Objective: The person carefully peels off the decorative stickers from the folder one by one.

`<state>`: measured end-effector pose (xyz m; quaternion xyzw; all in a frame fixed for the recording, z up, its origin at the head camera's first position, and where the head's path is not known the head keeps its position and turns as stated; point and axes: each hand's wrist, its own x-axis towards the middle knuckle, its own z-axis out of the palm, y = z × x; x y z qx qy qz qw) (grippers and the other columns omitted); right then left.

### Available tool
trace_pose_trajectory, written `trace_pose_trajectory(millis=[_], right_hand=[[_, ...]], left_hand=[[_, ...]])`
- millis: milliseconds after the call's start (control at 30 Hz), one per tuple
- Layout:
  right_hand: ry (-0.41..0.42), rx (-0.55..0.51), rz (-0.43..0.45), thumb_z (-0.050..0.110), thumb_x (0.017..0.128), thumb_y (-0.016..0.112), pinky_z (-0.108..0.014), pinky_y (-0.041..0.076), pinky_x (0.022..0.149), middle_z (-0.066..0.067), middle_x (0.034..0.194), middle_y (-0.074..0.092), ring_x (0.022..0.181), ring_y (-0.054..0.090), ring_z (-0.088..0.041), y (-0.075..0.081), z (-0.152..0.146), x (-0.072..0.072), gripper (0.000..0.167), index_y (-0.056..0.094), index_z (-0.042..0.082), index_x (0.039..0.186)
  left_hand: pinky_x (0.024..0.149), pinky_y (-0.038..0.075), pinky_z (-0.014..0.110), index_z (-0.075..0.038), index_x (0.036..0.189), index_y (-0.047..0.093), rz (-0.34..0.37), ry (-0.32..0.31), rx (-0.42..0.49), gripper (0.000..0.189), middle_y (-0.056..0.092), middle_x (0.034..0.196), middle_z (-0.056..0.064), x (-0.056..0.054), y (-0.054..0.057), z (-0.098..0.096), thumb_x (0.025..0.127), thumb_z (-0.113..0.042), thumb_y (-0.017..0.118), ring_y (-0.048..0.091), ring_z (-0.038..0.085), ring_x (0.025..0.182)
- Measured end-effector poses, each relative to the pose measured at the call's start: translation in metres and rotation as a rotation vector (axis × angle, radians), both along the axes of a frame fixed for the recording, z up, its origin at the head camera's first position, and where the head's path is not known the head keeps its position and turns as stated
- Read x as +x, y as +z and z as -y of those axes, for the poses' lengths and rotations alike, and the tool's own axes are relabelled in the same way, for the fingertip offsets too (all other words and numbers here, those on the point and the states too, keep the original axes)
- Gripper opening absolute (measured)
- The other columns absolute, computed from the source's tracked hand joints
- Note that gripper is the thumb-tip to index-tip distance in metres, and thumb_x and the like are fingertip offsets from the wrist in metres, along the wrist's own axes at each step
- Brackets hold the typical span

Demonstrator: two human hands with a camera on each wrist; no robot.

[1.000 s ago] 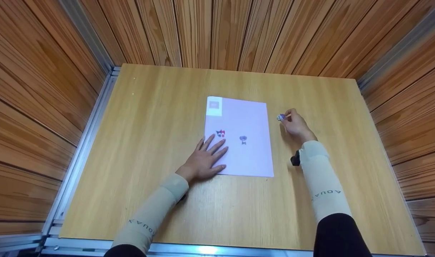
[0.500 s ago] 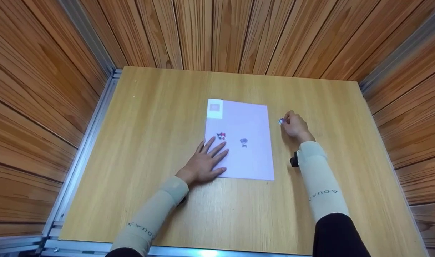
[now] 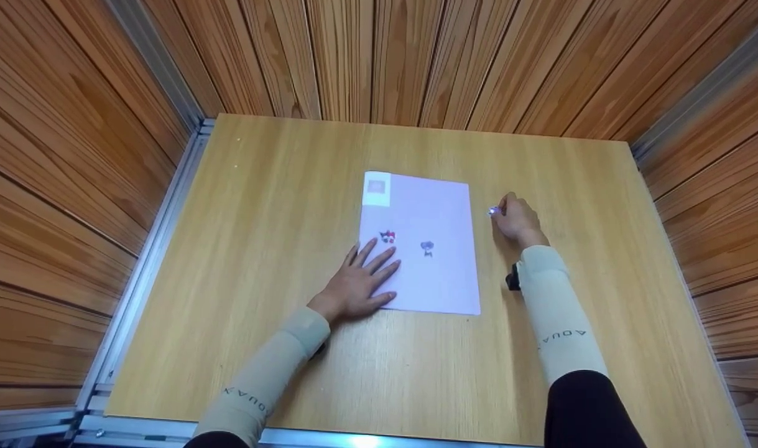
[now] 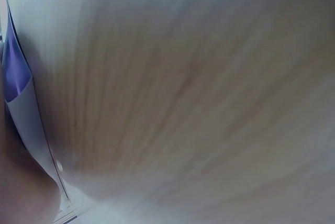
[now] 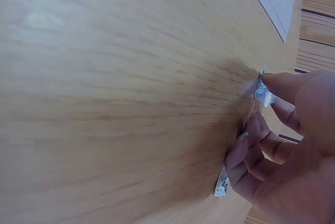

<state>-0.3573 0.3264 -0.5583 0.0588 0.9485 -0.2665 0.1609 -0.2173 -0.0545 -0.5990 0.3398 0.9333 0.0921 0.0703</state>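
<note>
A lilac folder or booklet (image 3: pixel 441 218) lies on the wooden table, bearing a red-and-dark cartoon sticker (image 3: pixel 387 236) and a purple one (image 3: pixel 427 248). My left hand (image 3: pixel 352 289) rests on its lower left corner, fingers straight and spread. To the right of the folder, my right hand (image 3: pixel 518 219) pinches a small shiny sticker (image 5: pixel 264 94) between thumb and fingertip, close above the table. Under the curled lower fingers in the right wrist view shows another silvery patterned piece (image 5: pixel 222 185); whether they hold it I cannot tell. The left wrist view catches only the folder's edge (image 4: pixel 29 114).
A white label (image 3: pixel 377 188) sits at the folder's top left corner. Wood-plank walls (image 3: pixel 341 62) enclose the table (image 3: pixel 279 186) at the back and both sides. A metal rail (image 3: pixel 155 261) runs along the left edge.
My right hand has shifted slightly, turning the shiny sticker so that less of its face shows. The left hand keeps its place on the folder. The head view has shifted a little.
</note>
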Motion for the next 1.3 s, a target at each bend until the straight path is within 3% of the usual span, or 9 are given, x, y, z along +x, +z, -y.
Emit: trace_pose_trajectory(millis=[367,500,900,1200,1300], right_hand=[[-0.039,0.003,0.063,0.022,0.109,0.044,-0.049,0.047,0.088,-0.020,0.119,0.049,0.105,0.050,-0.038,0.005,-0.005,0.004,0.030,0.041,0.002,0.130],[-0.052,-0.008,0.042,0.023,0.109,0.044,-0.050,0.047,0.089,-0.020,0.119,0.048,0.105,0.051,-0.039,0.010,-0.004,0.002,0.031,0.040,0.002,0.131],[-0.002,-0.118,0.026,0.034,0.109,0.046,-0.053,0.043,0.097,-0.023,0.131,0.034,0.113,0.045,-0.039,0.015,-0.001,0.015,0.045,0.032,0.001,0.137],[0.080,-0.129,-0.101,0.025,0.107,0.049,-0.054,0.042,0.097,-0.028,0.127,0.039,0.109,0.048,-0.040,0.008,0.012,0.028,0.041,0.039,-0.004,0.135],[0.091,-0.142,-0.106,0.024,0.107,0.050,-0.052,0.043,0.097,-0.027,0.128,0.039,0.110,0.048,-0.039,0.009,0.019,0.031,0.041,0.040,-0.003,0.135]], left_hand=[[0.123,-0.002,0.062,-0.028,0.165,0.020,0.024,-0.001,0.010,0.073,0.009,0.173,-0.002,0.001,0.000,-0.002,0.103,-0.065,0.033,-0.007,0.036,0.158],[0.124,-0.003,0.061,-0.029,0.165,0.020,0.008,0.009,0.015,0.073,0.009,0.173,-0.003,-0.003,0.004,-0.003,0.103,-0.065,0.034,-0.007,0.035,0.158],[0.124,-0.002,0.061,-0.029,0.165,0.019,0.020,0.006,0.009,0.073,0.008,0.173,-0.003,-0.003,0.002,-0.003,0.103,-0.065,0.033,-0.008,0.035,0.158],[0.123,0.002,0.063,-0.026,0.165,0.022,0.009,-0.009,-0.022,0.072,0.010,0.173,-0.001,-0.002,0.001,-0.001,0.104,-0.062,0.034,-0.003,0.038,0.158],[0.123,0.002,0.063,-0.026,0.165,0.022,0.009,-0.009,-0.019,0.072,0.010,0.173,-0.001,-0.001,-0.001,0.000,0.104,-0.063,0.033,-0.004,0.038,0.158]])
